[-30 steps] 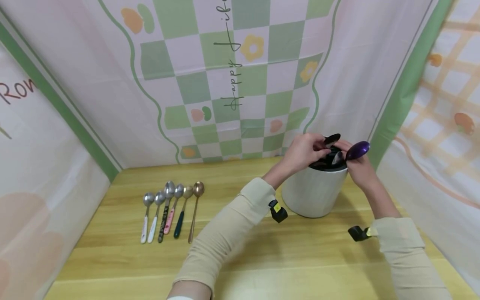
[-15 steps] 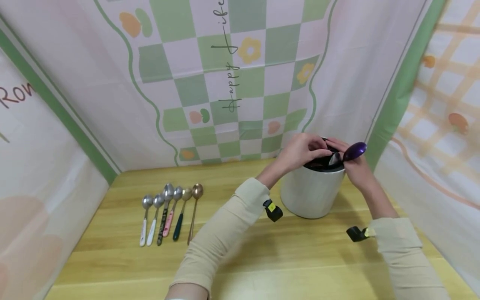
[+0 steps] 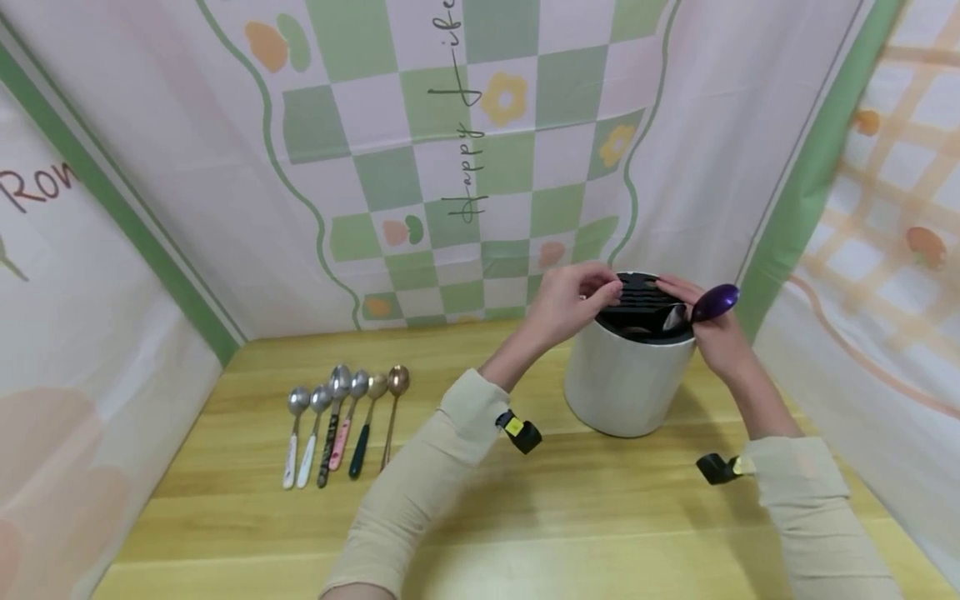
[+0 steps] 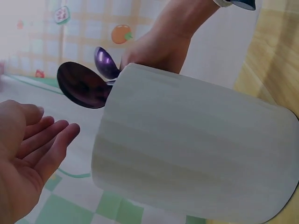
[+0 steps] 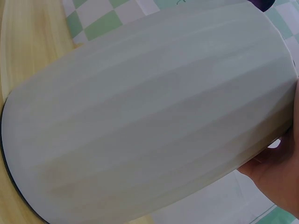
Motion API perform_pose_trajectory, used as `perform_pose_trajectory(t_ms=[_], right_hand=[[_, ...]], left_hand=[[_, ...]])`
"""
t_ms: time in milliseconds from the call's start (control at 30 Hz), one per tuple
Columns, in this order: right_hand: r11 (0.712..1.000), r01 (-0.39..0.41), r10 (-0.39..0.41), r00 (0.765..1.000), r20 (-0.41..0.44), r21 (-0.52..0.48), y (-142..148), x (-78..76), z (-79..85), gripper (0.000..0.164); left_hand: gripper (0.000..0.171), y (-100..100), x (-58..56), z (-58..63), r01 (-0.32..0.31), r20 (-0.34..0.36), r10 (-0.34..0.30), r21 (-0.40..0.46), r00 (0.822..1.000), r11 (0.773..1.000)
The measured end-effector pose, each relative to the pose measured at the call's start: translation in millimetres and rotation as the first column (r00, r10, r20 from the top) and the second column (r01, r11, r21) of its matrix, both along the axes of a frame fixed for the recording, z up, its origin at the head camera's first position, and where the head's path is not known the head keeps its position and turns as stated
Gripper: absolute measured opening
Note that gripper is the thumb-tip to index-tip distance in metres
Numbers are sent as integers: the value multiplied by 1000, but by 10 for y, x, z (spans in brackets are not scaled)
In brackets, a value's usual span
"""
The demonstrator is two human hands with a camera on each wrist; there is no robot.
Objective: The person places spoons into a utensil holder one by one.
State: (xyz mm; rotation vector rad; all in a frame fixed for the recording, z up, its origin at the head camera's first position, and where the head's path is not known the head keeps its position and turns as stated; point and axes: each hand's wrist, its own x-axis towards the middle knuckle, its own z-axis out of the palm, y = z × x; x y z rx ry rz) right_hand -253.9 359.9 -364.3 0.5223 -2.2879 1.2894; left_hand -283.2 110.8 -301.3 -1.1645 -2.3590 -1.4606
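Observation:
A white ribbed utensil holder (image 3: 628, 383) with a black slotted insert (image 3: 637, 298) stands upright at the right of the table. My left hand (image 3: 567, 300) is at the holder's left rim; its fingers are loosely bent and hold nothing, as the left wrist view shows. My right hand (image 3: 720, 337) rests against the right rim, fingers laid straight along the edge. A purple spoon (image 3: 716, 302) leans out over that hand, and a shiny spoon bowl (image 3: 675, 317) shows inside the opening. From the left wrist, a dark spoon bowl (image 4: 84, 85) juts past the rim beside the purple one.
Several spoons lie side by side on the wooden table (image 3: 247, 533) at the left, among them a copper spoon (image 3: 398, 381) and a pink-handled spoon (image 3: 341, 443). A patterned cloth (image 3: 495, 150) hangs behind, with more cloth at both sides.
A dark spoon held in my left hand went down into the holder and left the fingers. That hand then moved left, uncovering the insert's slots. My right hand stayed at the rim.

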Motion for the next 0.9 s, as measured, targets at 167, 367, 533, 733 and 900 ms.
perform_pose_trajectory(t_ms=[167,367,533,733,900], right_hand=[[1000,-15,15,1000,6,-23,-6,5,-8,36],[1000,-7,7,1000,24,-13,-7,15,2,37],[1000,11,-11,999,33,-10,-7,10,3,37],[998,56,-58,993,98,26,9,5,-9,40],[997,66,-68,995,74,31,5,6,-15,39]], left_hand=[[18,-191,56,-109,-13,69,7,90,998,996],[17,-427,148,-306,-43,132,26,126,991,991],[16,-583,244,-485,-68,203,41,124,978,990],[13,-741,379,-680,-88,262,62,88,963,992],[13,-855,459,-776,-80,256,58,76,965,994]])
